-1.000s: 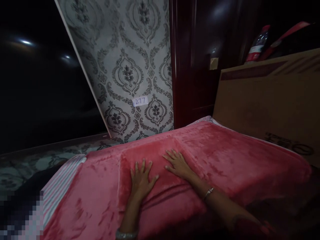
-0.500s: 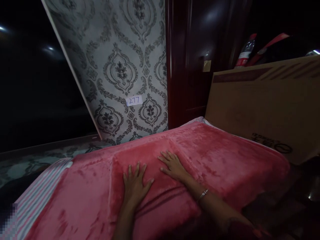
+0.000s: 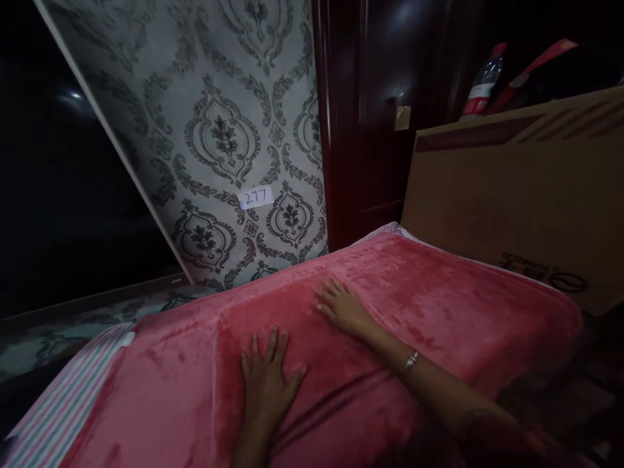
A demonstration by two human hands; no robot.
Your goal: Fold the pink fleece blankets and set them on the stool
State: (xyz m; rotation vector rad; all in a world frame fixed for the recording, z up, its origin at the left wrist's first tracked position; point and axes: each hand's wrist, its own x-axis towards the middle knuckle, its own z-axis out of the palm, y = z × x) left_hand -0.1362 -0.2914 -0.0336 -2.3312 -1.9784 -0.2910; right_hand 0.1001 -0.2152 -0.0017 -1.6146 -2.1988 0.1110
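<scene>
A pink-red plush blanket (image 3: 166, 390) lies spread before me, with a smooth, darker red patch in its middle. On the lower left of that patch rests my left hand (image 3: 268, 383), palm down with fingers spread. My right hand (image 3: 344, 309) is farther up and to the right, flat on the plush near the patch's right edge, its fingertips a little blurred. A silver bracelet (image 3: 411, 361) circles my right wrist. Between my forearms, a dark crease runs across the blanket. Neither hand grasps anything.
Striped cloth (image 3: 73, 396) shows beyond the blanket's left edge. At the right stands a large cardboard box (image 3: 487, 195), with a red-capped bottle (image 3: 484, 83) by its top edge. Behind are patterned wallpaper (image 3: 234, 143) bearing a "277" paper label (image 3: 256, 197), a dark red door (image 3: 361, 130) and a black screen (image 3: 63, 195).
My right hand has slid slightly up and to the right over the blanket. The left hand has stayed nearly in place, and the view has tilted a little.
</scene>
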